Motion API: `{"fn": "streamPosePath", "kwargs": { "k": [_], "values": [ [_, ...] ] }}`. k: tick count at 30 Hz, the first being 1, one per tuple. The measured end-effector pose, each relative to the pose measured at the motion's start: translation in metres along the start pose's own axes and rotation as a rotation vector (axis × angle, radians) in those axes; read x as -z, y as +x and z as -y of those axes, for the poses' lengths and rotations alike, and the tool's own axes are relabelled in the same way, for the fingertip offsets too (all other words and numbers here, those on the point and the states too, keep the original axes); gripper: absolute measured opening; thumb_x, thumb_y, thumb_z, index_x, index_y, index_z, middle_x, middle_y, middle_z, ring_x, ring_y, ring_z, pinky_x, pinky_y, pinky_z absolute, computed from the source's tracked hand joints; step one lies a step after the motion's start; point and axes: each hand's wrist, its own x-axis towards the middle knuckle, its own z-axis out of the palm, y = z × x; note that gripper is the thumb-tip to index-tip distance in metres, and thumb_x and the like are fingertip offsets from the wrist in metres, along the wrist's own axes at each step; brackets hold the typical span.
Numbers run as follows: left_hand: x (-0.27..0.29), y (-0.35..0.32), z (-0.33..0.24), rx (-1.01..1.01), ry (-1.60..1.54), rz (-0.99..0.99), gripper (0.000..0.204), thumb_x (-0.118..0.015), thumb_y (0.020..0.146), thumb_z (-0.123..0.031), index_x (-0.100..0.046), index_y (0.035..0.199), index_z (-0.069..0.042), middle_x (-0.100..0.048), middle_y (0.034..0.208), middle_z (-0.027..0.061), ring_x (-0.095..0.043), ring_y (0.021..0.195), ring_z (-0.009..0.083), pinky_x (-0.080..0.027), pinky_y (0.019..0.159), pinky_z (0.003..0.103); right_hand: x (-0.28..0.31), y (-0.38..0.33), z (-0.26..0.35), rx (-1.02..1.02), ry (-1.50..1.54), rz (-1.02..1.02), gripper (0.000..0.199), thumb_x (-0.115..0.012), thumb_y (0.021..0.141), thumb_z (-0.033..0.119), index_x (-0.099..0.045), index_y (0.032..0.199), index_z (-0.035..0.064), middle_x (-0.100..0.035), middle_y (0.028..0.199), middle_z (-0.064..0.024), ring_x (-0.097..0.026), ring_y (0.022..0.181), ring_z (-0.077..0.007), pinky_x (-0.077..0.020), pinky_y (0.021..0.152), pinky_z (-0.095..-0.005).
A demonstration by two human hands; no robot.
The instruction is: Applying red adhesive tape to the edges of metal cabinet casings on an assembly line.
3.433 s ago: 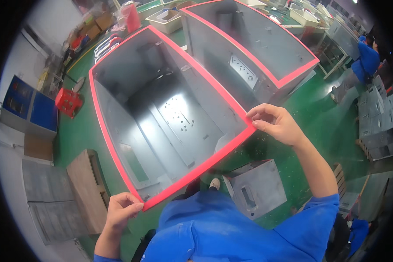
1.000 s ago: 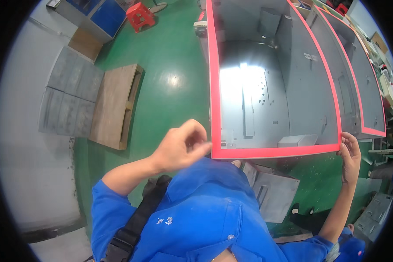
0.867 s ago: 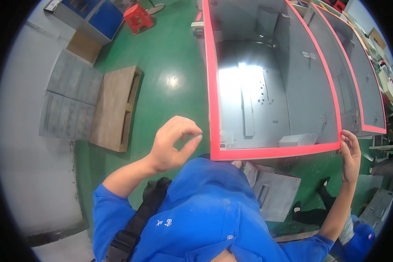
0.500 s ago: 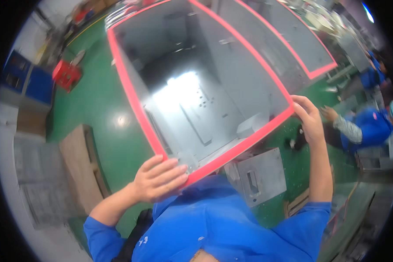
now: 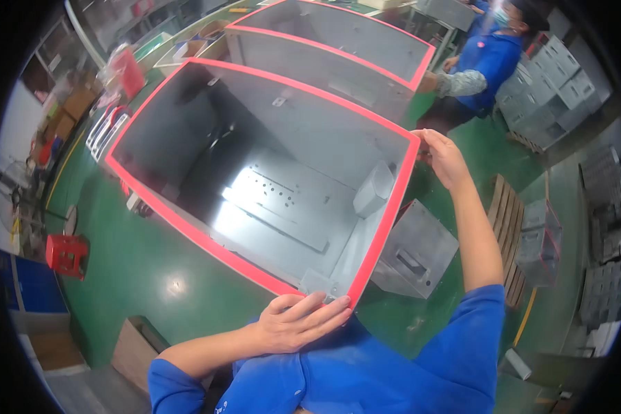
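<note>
A large grey metal cabinet (image 5: 303,159) lies with its open side up before me, its rim lined with a pinkish-red strip (image 5: 186,231). Over its near corner my left hand (image 5: 300,323) is hooked, fingers laid close together across the rim and the thumb hidden. At the right corner my right hand (image 5: 443,160) grips the rim between thumb and fingers, the arm stretched out. Inside the cabinet are a shiny floor with several holes, a light grey block-shaped part (image 5: 374,190) by the right wall, and a small plate (image 5: 319,281) at the near corner.
Another red-rimmed metal cabinet (image 5: 366,79) stands just beyond. A co-worker in blue (image 5: 490,62) is beside it. A slotted grey metal box (image 5: 417,252) sits to the right, near a wooden pallet (image 5: 507,238). A red stool (image 5: 67,255) stands on the green floor at left.
My view has turned, so the cabinets appear rotated and the co-worker sits higher in the picture. Both hands stay on the same two corners of the cabinet.
</note>
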Motion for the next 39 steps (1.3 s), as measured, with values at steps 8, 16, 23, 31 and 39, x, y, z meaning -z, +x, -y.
{"fn": "streamPosePath", "kwargs": {
  "k": [8,16,23,31,39],
  "values": [
    [-0.004,-0.003,0.004,-0.064,-0.038,-0.008,0.032,-0.061,0.075,-0.020,-0.057,0.106,-0.012,-0.056,0.112,-0.0031,-0.051,0.086,0.0110,-0.029,0.070,0.023,-0.015,-0.005,-0.003,0.043,-0.006,-0.155,0.019,-0.060,0.080,0.021,-0.060,0.090,0.0043,-0.059,0.085,-0.0015,-0.054,0.079,-0.0095,-0.0419,0.075,-0.0245],
    [-0.004,-0.001,0.006,-0.067,-0.061,0.005,0.032,-0.061,0.074,-0.021,-0.057,0.105,-0.013,-0.056,0.113,-0.0033,-0.051,0.086,0.0105,-0.028,0.072,0.024,-0.012,0.003,-0.002,-0.001,-0.039,-0.147,0.016,-0.056,0.081,0.019,-0.060,0.085,0.0049,-0.059,0.083,-0.0013,-0.053,0.079,-0.0094,-0.0410,0.074,-0.0240],
    [0.004,-0.001,0.007,-0.043,-0.121,0.047,0.032,-0.062,0.074,-0.020,-0.058,0.106,-0.016,-0.059,0.110,-0.0033,-0.053,0.084,0.0092,-0.028,0.071,0.022,-0.008,0.005,-0.002,0.007,-0.021,-0.049,0.019,-0.051,0.087,0.024,-0.059,0.090,0.0067,-0.059,0.084,-0.0013,-0.054,0.077,-0.0103,-0.0427,0.071,-0.0243],
    [0.017,0.008,0.013,-0.051,-0.208,0.119,0.032,-0.063,0.074,-0.019,-0.060,0.106,-0.016,-0.059,0.109,-0.0013,-0.057,0.086,0.0104,-0.034,0.069,0.022,0.005,-0.003,0.014,0.374,-0.382,0.093,0.021,-0.053,0.085,0.009,-0.060,0.104,0.0084,-0.056,0.094,-0.0036,-0.053,0.088,-0.0130,-0.0419,0.081,-0.0273],
    [0.024,0.025,0.021,0.083,-0.415,0.121,0.032,-0.067,0.070,-0.016,-0.061,0.101,-0.008,-0.060,0.100,0.0081,-0.058,0.085,0.0192,-0.042,0.065,0.027,0.006,-0.004,0.034,0.594,-0.791,0.295,0.019,-0.054,0.079,-0.001,-0.062,0.093,0.0081,-0.053,0.098,-0.0058,-0.053,0.090,-0.0193,-0.0424,0.077,-0.0280]
  ]
}}
